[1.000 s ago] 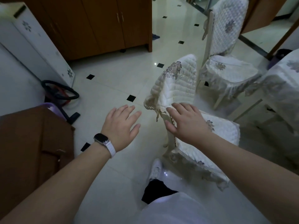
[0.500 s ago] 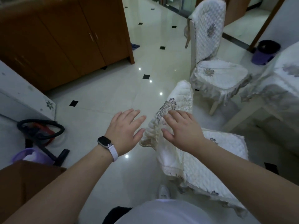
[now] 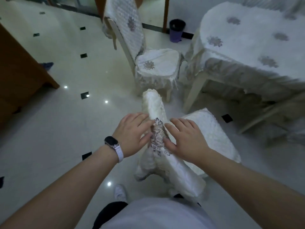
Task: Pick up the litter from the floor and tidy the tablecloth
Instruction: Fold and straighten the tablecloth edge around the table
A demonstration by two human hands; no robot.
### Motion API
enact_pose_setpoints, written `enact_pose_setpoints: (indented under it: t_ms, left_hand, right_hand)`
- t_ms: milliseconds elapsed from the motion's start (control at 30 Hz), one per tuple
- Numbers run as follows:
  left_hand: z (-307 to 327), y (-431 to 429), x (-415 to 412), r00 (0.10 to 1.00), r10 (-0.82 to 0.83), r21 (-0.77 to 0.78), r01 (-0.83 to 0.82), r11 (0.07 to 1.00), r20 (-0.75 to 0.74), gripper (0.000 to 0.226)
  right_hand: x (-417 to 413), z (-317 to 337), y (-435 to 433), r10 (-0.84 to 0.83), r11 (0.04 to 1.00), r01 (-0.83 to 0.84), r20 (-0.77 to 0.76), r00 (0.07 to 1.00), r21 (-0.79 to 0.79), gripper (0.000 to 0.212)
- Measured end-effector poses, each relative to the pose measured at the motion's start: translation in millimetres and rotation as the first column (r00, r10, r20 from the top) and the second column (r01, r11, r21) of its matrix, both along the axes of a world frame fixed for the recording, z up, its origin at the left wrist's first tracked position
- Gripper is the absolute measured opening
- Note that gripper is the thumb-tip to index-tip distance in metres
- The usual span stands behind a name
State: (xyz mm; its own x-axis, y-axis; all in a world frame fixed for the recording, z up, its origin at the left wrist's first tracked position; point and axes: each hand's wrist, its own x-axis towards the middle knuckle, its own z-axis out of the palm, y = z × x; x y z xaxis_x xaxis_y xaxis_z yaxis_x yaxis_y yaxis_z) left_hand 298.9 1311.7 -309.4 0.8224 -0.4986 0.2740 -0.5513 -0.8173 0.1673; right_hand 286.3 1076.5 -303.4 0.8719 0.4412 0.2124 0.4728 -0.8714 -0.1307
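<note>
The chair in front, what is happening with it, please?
A person stands behind the near chair and presses both hands flat on its quilted cover. The left hand, with a watch on the wrist, lies on the left side of the backrest, and the right hand lies on the right side. Neither hand grips the cloth. A second chair stands farther off, beside the table's tablecloth.
</note>
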Motion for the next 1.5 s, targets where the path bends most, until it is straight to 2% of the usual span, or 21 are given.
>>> enact_pose_setpoints:
  t_ms: [167, 400, 600, 767, 933, 1100, 1233, 1500]
  left_hand:
    - [-2.6, 22.8, 38.7, 0.968, -0.249, -0.024, 0.248, 0.968, -0.036, 0.041]
    - [-7.7, 14.7, 67.6, 0.816, -0.57, 0.02, 0.574, 0.819, -0.095, 0.048]
    - [-15.9, 6.3, 86.5, 0.748, -0.65, 0.037, 0.659, 0.751, -0.138, 0.062]
    - [-20.0, 0.6, 94.4, 0.756, -0.633, 0.064, 0.649, 0.758, -0.169, 0.071]
    - [-26.5, -7.1, 94.9, 0.777, -0.621, 0.111, 0.63, 0.769, -0.106, 0.057]
    - [-26.1, -9.0, 97.7, 0.762, -0.641, 0.087, 0.647, 0.757, -0.087, 0.045]
    - [-20.2, -11.1, 95.6, 0.761, -0.643, 0.028, 0.647, 0.762, -0.086, 0.042]
    - [-8.1, -56.7, 92.1, 0.806, -0.587, 0.021, 0.59, 0.807, -0.076, 0.047]
  right_hand:
    - [-28.3, 6.3, 27.6, -0.261, 0.965, 0.259, -0.053, 0.964, -0.046, 0.045]
    - [-89.9, -0.2, 53.4, -0.581, 0.814, 0.578, -0.073, 0.811, -0.056, 0.05]
    - [-123.9, -15.5, 76.8, -0.74, 0.67, 0.741, -0.119, 0.662, -0.04, 0.054]
    - [-122.0, -21.1, 88.3, -0.804, 0.577, 0.816, -0.145, 0.576, 0.038, 0.057]
    - [-109.7, -33.0, 79.5, -0.803, 0.577, 0.813, -0.127, 0.583, 0.083, 0.05]
    - [-100.6, -46.9, 64.1, -0.739, 0.662, 0.742, -0.078, 0.67, 0.105, 0.047]
    - [-99.2, -51.2, 51.8, -0.674, 0.737, 0.668, 0.033, 0.738, 0.105, 0.043]
    - [-101.9, -30.9, -0.1, -0.691, 0.721, 0.681, 0.052, 0.721, 0.13, 0.044]
